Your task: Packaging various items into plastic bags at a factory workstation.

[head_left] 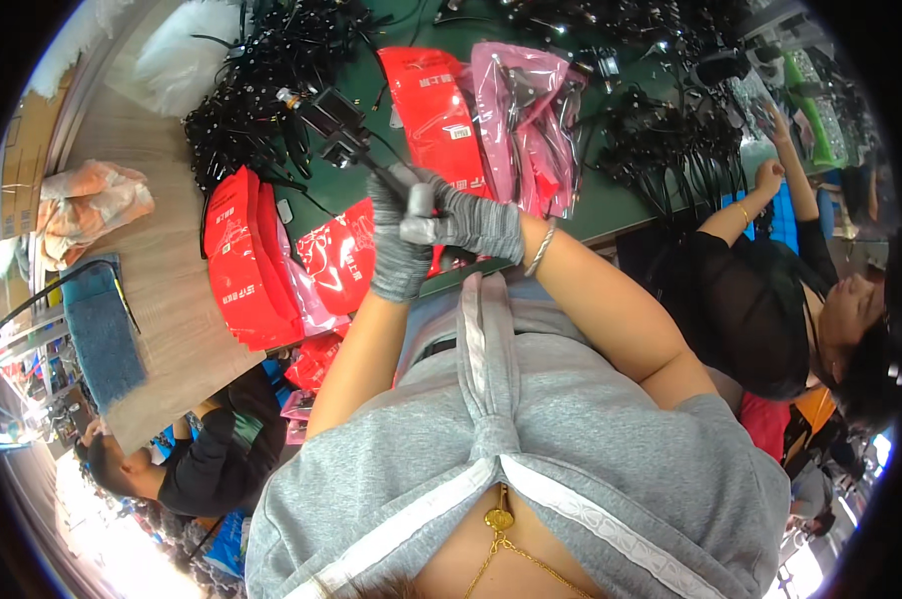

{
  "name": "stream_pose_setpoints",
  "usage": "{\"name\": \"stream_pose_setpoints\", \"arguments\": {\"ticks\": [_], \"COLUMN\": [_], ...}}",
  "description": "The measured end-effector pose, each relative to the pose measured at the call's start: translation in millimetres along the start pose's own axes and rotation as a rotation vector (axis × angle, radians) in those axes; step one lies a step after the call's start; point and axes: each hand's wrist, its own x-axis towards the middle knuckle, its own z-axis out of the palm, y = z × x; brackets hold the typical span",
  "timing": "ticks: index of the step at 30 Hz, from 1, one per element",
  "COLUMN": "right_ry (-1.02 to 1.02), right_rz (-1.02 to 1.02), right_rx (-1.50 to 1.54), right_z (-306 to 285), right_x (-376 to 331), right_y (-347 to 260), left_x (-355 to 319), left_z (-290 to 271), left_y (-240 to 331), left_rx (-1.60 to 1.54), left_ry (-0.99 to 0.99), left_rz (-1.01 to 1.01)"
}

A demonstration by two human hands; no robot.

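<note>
Both my hands wear grey knit gloves and meet in front of my body, at the near edge of the green table. My left hand [399, 258] is closed round the lower part of a black device [333, 122] with a blocky head and a small brass-coloured tip. Across it comes my right hand [479, 222], its fingers closed at the same lower part; the gloves hide just what each finger grips. The head tilts up to the left over the table. Red printed plastic bags [429, 110] lie just beyond my hands, and more red bags [239, 262] lie to the left.
Pink see-through packages [526, 120] lie beside the red bags. Black cabled parts [261, 90] pile up at the far left, with another heap [656, 140] at the right. A blue-grey cloth [102, 329] lies on the wooden surface. Co-workers sit to the right and lower left.
</note>
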Motion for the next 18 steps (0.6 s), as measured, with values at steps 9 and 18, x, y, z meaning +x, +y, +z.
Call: {"name": "stream_pose_setpoints", "arguments": {"ticks": [9,18], "right_ry": [0.365,0.750], "right_rz": [0.370,0.178], "right_rx": [-0.680,-0.687], "right_z": [-61.1,-81.1], "right_x": [-57.9,-160.5], "right_y": [-3.9,20.7], "left_x": [-19.6,-19.5], "left_z": [64.9,-0.1], "left_y": [22.9,-40.4], "left_rx": [1.773,2.537], "left_ry": [-0.349,-0.099], "left_rz": [0.543,0.387]}}
